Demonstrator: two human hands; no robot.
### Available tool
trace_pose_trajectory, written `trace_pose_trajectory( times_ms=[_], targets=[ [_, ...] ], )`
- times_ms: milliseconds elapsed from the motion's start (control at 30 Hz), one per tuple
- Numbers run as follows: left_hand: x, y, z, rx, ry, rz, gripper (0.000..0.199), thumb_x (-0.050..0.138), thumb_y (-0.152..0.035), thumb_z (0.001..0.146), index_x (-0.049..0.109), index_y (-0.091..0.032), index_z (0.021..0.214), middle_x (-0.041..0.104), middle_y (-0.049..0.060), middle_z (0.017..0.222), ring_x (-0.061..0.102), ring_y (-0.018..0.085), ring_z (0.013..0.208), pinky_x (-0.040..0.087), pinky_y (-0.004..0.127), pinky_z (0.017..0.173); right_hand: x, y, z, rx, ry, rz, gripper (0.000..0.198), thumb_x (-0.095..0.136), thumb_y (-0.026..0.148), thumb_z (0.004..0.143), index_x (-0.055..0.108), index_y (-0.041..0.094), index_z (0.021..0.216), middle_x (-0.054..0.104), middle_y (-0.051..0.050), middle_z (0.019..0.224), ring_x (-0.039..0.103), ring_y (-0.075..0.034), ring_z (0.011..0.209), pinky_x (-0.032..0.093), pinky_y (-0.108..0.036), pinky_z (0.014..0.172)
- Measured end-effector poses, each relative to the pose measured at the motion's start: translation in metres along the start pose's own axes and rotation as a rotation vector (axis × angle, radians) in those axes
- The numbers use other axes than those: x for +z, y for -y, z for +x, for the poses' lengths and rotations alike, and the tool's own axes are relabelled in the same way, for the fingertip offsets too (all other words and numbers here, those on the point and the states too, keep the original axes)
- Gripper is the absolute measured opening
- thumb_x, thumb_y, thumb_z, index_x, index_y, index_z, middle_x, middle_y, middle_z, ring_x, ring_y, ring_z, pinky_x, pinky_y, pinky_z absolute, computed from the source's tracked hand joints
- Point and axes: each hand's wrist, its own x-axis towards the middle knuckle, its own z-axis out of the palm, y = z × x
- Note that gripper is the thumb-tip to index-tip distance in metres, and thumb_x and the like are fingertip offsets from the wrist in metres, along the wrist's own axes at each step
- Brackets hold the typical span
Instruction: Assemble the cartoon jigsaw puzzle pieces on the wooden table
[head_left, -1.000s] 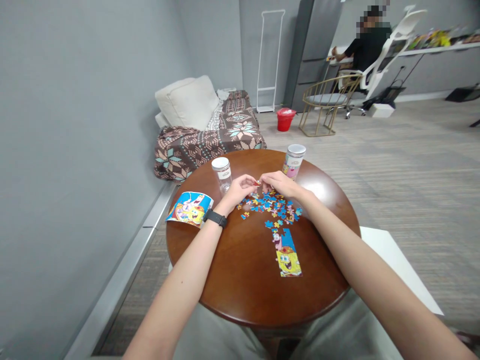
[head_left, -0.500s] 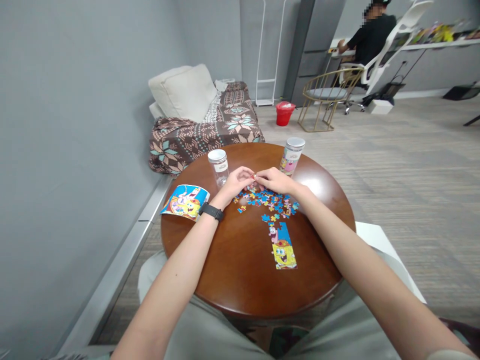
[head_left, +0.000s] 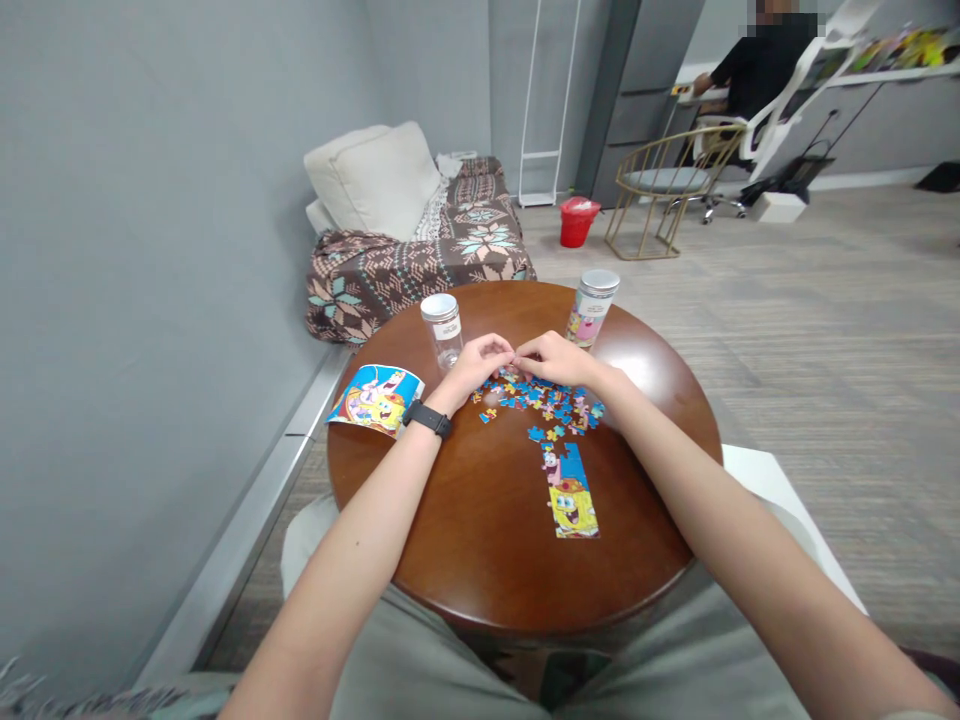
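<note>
My left hand (head_left: 484,362) and my right hand (head_left: 555,358) meet fingertip to fingertip over the far side of a heap of loose jigsaw pieces (head_left: 553,402). Both are closed in a pinch on a small puzzle piece, which the fingers now almost wholly hide. Nearer to me lies a joined strip of puzzle (head_left: 574,495), showing a yellow cartoon face below a pink figure on blue. A curled picture sheet (head_left: 375,397) with the same cartoon figures rests at the table's left, partly behind my left wrist.
A clear jar (head_left: 444,330) with a silver lid stands beyond my left hand. Past my right hand is a second lidded jar (head_left: 592,305) with a cartoon label. The round brown table (head_left: 480,530) has a covered sofa (head_left: 420,262), red bin (head_left: 577,222) and seated person (head_left: 769,70) beyond it.
The view has shifted slightly. My hands stay together over the heap, and the red and yellow piece seen earlier between their fingertips is now mostly covered.
</note>
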Motion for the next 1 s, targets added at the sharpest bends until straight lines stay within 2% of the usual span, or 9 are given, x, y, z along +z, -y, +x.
trace_pose_trajectory(
  times_ms=[300,500,633,833,1000],
  targets=[
    [-0.001,0.003,0.001,-0.024,0.01,0.006,0.017,0.065,-0.031,0.074,0.058,-0.015,0.075,0.059,-0.002,0.066,0.053,0.009,0.06,0.038,0.021,0.053,0.001,0.003,0.0,-0.015,0.01,-0.042,0.034,0.046,0.03,0.086,0.066,0.011,0.065,0.06,-0.001,0.056,0.039,-0.009,0.05,0.027,-0.025,0.054],
    [-0.001,0.005,0.001,-0.052,-0.002,-0.01,0.023,0.066,-0.038,0.075,0.059,-0.015,0.074,0.059,-0.003,0.064,0.05,0.008,0.054,0.039,0.021,0.052,0.001,0.003,-0.001,-0.026,-0.005,-0.058,0.036,0.045,0.031,0.086,0.063,0.012,0.061,0.056,0.0,0.053,0.037,-0.008,0.049,0.025,-0.025,0.052],
    [-0.001,0.005,0.001,-0.073,-0.001,-0.052,0.024,0.068,-0.038,0.075,0.06,-0.015,0.077,0.061,-0.002,0.067,0.054,0.009,0.057,0.043,0.02,0.052,0.001,0.0,-0.001,-0.027,-0.018,-0.072,0.033,0.046,0.027,0.084,0.062,0.013,0.06,0.058,-0.001,0.053,0.039,-0.009,0.049,0.026,-0.025,0.053],
    [0.001,0.003,0.0,-0.062,-0.029,-0.138,0.025,0.07,-0.031,0.076,0.056,-0.015,0.089,0.062,-0.002,0.069,0.062,0.01,0.06,0.047,0.02,0.053,-0.004,-0.003,-0.002,-0.016,0.024,0.034,0.033,0.043,0.025,0.086,0.06,0.015,0.06,0.063,-0.002,0.061,0.048,-0.012,0.055,0.032,-0.025,0.061],
    [0.001,0.0,0.0,-0.057,-0.043,-0.137,0.025,0.071,-0.03,0.076,0.053,-0.015,0.087,0.062,-0.003,0.069,0.063,0.009,0.059,0.048,0.019,0.053,-0.008,-0.016,-0.005,0.065,-0.038,0.242,0.032,0.037,0.029,0.089,0.064,0.014,0.08,0.063,-0.001,0.061,0.052,-0.013,0.055,0.037,-0.025,0.06]
  ],
)
